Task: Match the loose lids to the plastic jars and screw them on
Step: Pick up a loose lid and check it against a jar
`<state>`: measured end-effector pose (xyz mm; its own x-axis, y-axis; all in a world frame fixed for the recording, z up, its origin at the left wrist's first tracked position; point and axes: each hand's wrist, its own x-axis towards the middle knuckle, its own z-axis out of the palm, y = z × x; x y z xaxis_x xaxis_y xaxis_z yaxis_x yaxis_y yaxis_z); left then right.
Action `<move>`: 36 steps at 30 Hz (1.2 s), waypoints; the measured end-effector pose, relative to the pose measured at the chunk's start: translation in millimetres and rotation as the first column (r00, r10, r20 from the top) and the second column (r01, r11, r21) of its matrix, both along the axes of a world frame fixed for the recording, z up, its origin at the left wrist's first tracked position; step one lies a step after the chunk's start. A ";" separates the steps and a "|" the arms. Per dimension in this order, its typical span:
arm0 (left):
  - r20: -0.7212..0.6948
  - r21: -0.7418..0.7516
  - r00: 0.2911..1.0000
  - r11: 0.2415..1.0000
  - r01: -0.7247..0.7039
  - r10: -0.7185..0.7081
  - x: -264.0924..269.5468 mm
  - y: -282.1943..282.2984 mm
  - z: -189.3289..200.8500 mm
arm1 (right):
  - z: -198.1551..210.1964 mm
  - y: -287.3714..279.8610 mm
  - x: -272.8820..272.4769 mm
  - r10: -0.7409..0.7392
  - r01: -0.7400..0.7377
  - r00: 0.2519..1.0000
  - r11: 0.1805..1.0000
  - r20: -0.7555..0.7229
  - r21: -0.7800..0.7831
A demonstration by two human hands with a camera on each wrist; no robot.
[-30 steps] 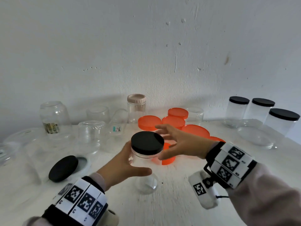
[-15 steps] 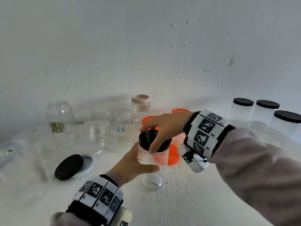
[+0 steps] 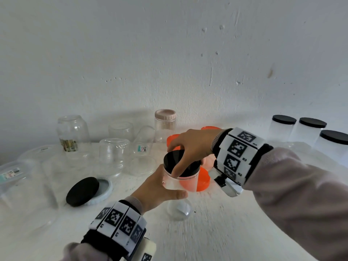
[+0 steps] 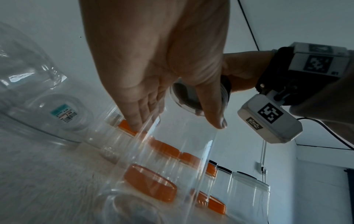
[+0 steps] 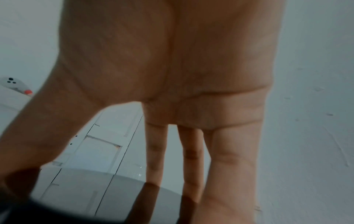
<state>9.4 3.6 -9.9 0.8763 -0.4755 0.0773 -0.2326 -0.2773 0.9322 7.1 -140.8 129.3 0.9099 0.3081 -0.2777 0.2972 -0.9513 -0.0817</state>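
Jar point(image 3: 178, 182) of clear plastic stands upright near the middle of the desk point(image 3: 226, 232), its long axis vertical, and a flat black lid point(image 3: 176, 162) sits on its mouth. My left hand point(image 3: 156, 189) wraps the jar's smooth wall from the near side, thumb across the front, holding it still. My right hand point(image 3: 194, 147) comes over from above and to the right, its fingers point(image 3: 177, 166) curled down around the lid's rim, thumb on the near edge. So the lid lies directly under my right palm, and I judge the coming twist turns about that same vertical axis, with the left hand as the brace. Whether the threads have caught I cannot tell; the lid looks roughly level on the neck.

Seen from the left wrist, the jar's wall is thin, glossy and see-through, and orange shows straight through it. That colour comes from the orange lids point(image 3: 204, 180) lying just behind the jar, round and shallow. To the left a second black lid point(image 3: 82, 191) leans on a pale ring. Behind it stand several bare clear jars point(image 3: 114, 157), some upturned, and one with a pinkish ribbed cap point(image 3: 165, 114). Well to the right, three capped jars point(image 3: 308, 129) already wear black lids.
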 end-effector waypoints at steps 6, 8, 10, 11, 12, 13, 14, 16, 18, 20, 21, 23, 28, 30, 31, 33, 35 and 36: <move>0.026 0.026 0.999 0.999 -0.034 0.033 -1.1 1.0 -0.5 | -9.0 4.0 -0.8 -0.037 0.045 0.991 0.997 0.132 -0.062; 0.025 0.020 0.999 0.999 -0.032 0.031 -1.5 1.6 -0.5 | -8.7 3.8 -1.3 -0.043 0.051 0.991 0.997 0.125 -0.063; 0.017 0.014 1.000 1.000 -0.018 0.017 -1.7 1.3 0.0 | -4.3 1.2 -1.5 -0.031 0.034 0.998 0.998 0.051 -0.045; 0.011 0.008 1.000 1.000 -0.007 0.007 -1.5 0.8 0.1 | -1.6 -0.6 -1.3 -0.018 0.018 1.000 0.999 0.009 -0.030; 0.004 0.001 1.000 1.000 0.001 -0.001 -1.1 0.3 -0.1 | 0.9 -1.9 -1.1 -0.004 0.004 1.000 1.000 -0.026 -0.015; -0.003 -0.005 1.000 1.000 0.002 -0.002 -0.6 0.0 -0.1 | 2.8 -2.7 -1.1 0.006 -0.006 0.998 1.000 -0.057 -0.003; -0.010 -0.009 1.000 1.000 -0.001 0.001 -0.7 -0.3 -0.2 | 3.8 -3.2 -1.2 0.012 -0.012 0.997 1.000 -0.083 0.004; -0.011 -0.013 1.000 1.000 -0.003 0.002 -1.2 -0.4 0.2 | 4.3 -3.2 -0.8 0.014 -0.013 0.995 1.000 -0.097 0.007; -0.007 -0.012 1.000 1.000 0.004 -0.004 -1.3 -0.2 0.1 | 3.8 -1.5 -1.3 0.011 -0.012 0.998 1.000 -0.054 -0.015; 0.002 -0.005 1.000 1.000 0.003 -0.003 -1.9 0.1 0.4 | 1.0 1.1 -2.2 -0.009 0.010 1.000 0.998 0.015 -0.066; 0.006 0.003 1.000 1.000 -0.005 0.005 -2.2 0.2 0.6 | -1.5 2.5 -2.4 -0.028 0.032 0.999 0.996 0.047 -0.089; 0.011 0.009 1.000 1.000 -0.018 0.018 -2.6 0.3 0.6 | -6.3 4.5 -2.6 -0.060 0.070 0.994 0.991 0.089 -0.111; 0.004 0.007 1.000 1.000 -0.002 0.002 -2.4 -0.4 0.8 | 0.0 0.1 -2.7 -0.031 0.029 0.999 0.996 -0.022 -0.089; -0.005 -0.006 1.000 1.000 0.001 -0.001 -2.1 -0.9 0.4 | 4.1 -1.1 -2.0 -0.008 0.004 0.997 0.998 -0.078 -0.055; -0.007 -0.009 1.000 1.000 -0.001 0.001 -2.3 -1.0 0.4 | 5.4 -1.5 -1.9 0.001 -0.006 0.995 0.999 -0.095 -0.045; -0.004 -0.008 1.000 1.000 -0.001 0.001 -2.7 -1.0 0.3 | 6.3 -1.7 -1.3 0.016 -0.019 0.996 0.999 -0.093 -0.033; 0.005 -0.001 1.000 1.000 -0.003 0.003 -3.4 -0.9 0.5 | 5.9 -1.2 -1.8 0.017 -0.020 0.998 0.999 -0.055 -0.040; 0.008 0.003 1.000 1.000 -0.004 0.004 -3.6 -0.9 0.8 | 4.9 -0.6 -2.0 0.010 -0.012 0.999 0.999 -0.031 -0.052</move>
